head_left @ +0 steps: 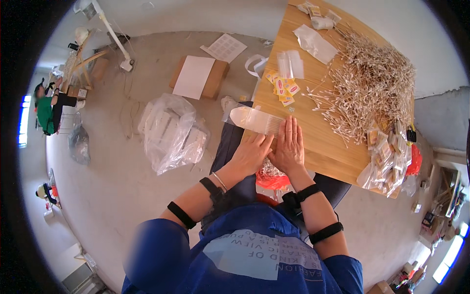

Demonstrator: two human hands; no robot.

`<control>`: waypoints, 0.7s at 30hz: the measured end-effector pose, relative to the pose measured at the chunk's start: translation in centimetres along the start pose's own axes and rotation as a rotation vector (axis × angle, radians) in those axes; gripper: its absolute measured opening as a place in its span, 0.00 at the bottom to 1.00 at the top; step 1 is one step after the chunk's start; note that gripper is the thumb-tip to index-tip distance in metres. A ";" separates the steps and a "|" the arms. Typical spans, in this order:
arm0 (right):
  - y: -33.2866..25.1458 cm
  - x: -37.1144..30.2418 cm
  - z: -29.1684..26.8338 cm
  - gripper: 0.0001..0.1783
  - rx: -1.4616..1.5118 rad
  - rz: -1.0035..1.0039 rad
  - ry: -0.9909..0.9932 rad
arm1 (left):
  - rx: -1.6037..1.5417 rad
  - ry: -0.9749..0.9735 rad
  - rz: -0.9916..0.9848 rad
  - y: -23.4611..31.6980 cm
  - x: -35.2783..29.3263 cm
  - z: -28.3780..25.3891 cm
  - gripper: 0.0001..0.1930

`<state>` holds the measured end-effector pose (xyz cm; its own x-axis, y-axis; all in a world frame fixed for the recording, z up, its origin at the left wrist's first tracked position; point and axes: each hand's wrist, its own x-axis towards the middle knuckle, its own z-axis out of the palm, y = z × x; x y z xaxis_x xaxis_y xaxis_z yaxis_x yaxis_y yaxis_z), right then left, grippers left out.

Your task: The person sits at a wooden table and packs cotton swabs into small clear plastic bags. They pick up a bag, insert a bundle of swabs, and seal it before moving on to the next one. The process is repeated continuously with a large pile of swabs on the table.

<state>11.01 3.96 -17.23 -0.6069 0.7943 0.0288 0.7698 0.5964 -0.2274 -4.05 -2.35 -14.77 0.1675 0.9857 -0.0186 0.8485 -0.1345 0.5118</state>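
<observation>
A clear plastic packet [245, 117] lies across the table's left edge, with a white card and a row of cotton swabs inside. My left hand [250, 153] holds its near side, fingers bent and close together over it. Against the packet's right end lies my right hand [288, 149], its fingers stretched out flat side by side. The thumbs come close to each other; what is under the palms is hidden. Just beyond the hands are yellow, red and white printed cards [282, 88] and a stack of clear empty bags [291, 64].
A large heap of loose cotton swabs [374, 81] covers the right of the wooden table [318, 130]. Filled packets [387, 157] pile up at its near right corner. A red bag [270, 177] sits between my legs. Plastic-wrapped goods [171, 130] and a cardboard box [215, 81] stand on the floor.
</observation>
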 end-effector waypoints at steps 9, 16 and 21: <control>-0.2 0.0 -0.2 0.48 -0.062 0.032 -0.067 | 0.069 0.011 0.032 0.1 -0.4 0.2 0.28; -0.5 0.3 -1.2 0.52 -0.083 0.048 -0.171 | 0.105 0.021 -0.001 0.6 -0.4 0.0 0.32; -0.2 0.1 -0.5 0.53 -0.078 0.039 -0.131 | 0.084 -0.023 -0.026 0.4 0.0 0.4 0.33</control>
<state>10.88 4.02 -16.66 -0.5932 0.7979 -0.1069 0.8030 0.5769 -0.1498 -3.50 -2.41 -14.96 0.1553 0.9865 -0.0514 0.8915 -0.1175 0.4374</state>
